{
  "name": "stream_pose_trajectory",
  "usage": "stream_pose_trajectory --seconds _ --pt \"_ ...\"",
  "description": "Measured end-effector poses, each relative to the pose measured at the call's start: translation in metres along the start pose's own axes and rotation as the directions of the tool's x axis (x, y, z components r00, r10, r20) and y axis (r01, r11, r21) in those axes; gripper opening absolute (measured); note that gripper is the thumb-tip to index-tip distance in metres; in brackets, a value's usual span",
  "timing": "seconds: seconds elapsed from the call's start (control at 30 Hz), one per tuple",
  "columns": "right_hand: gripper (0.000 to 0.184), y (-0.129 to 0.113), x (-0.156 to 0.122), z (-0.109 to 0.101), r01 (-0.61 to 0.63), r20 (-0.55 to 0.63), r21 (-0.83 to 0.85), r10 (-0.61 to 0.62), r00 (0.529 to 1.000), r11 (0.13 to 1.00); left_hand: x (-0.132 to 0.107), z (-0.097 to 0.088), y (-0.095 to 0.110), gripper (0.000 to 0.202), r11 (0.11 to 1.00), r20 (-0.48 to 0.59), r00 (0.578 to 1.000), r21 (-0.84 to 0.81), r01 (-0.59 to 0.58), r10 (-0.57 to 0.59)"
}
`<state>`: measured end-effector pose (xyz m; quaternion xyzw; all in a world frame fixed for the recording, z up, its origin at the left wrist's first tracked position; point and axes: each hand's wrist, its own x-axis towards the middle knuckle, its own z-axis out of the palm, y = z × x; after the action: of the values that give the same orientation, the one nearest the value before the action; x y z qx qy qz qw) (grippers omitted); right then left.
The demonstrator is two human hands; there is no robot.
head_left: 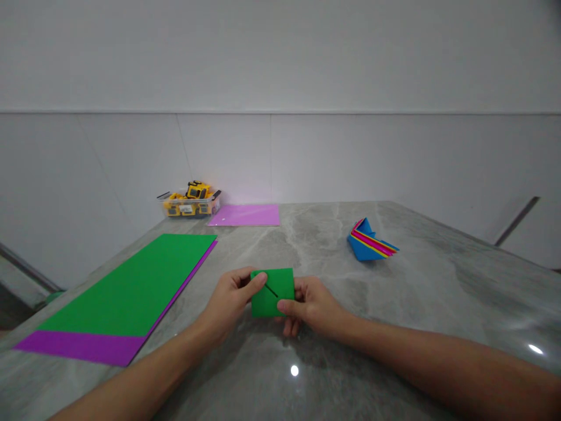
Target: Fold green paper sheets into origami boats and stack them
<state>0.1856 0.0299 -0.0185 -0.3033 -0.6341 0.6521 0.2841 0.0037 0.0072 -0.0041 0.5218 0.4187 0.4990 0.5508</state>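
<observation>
A small folded piece of green paper (262, 305), roughly square, is held up just above the table in front of me. A dark diagonal slit or line runs across its face between my two thumbs. My left hand (233, 297) pinches its upper left side, thumb on the front and fingers behind. On the right, my right hand (309, 307) grips the lower right part, the thumb on the face and the other fingers behind and below. What lies behind the paper is hidden.
Green sheets (140, 280) lie over purple sheets (83, 346) at the left. A pink sheet (249, 215) and a clear bin (188, 207) of yellow toy vehicles (198, 190) stand by the wall. A folded blue paper shape (364, 248) with colored stripes sits right on the grey table (307, 240).
</observation>
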Motion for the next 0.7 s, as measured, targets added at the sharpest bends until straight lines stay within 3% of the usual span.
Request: stream_pose_trajectory --seconds 0.1,0.3,0.4,0.53,0.63,0.7 --pt "0.049 0.002 -0.002 0.002 -0.013 0.014 -0.038 0.014 1.000 0.999 0.001 0.001 -0.004 0.042 1.000 -0.026 1.000 0.002 0.005 -0.005" --pt "0.050 -0.003 -0.009 0.007 -0.040 0.164 -0.194 0.073 0.984 0.980 -0.003 0.003 0.001 0.042 0.986 -0.056 0.993 -0.138 0.091 -0.100" --pt "0.044 -0.011 -0.013 0.007 0.060 0.132 -0.311 -0.019 0.991 0.948 -0.005 0.005 0.005 0.042 0.972 -0.041 0.991 -0.203 0.116 -0.127" --pt "0.044 -0.014 -0.014 0.003 0.202 0.178 -0.367 -0.145 0.973 0.908 -0.004 0.006 0.007 0.044 0.952 -0.022 0.983 -0.252 0.173 -0.185" --pt "0.043 -0.009 -0.011 0.002 0.221 0.165 -0.416 -0.166 0.972 0.882 -0.003 0.005 0.006 0.048 0.984 -0.053 0.990 -0.129 0.124 -0.131" --pt "0.038 -0.006 -0.009 0.004 0.228 0.130 -0.468 -0.188 0.973 0.854 -0.002 0.004 0.005 0.050 0.994 -0.109 0.994 0.105 0.034 -0.023"
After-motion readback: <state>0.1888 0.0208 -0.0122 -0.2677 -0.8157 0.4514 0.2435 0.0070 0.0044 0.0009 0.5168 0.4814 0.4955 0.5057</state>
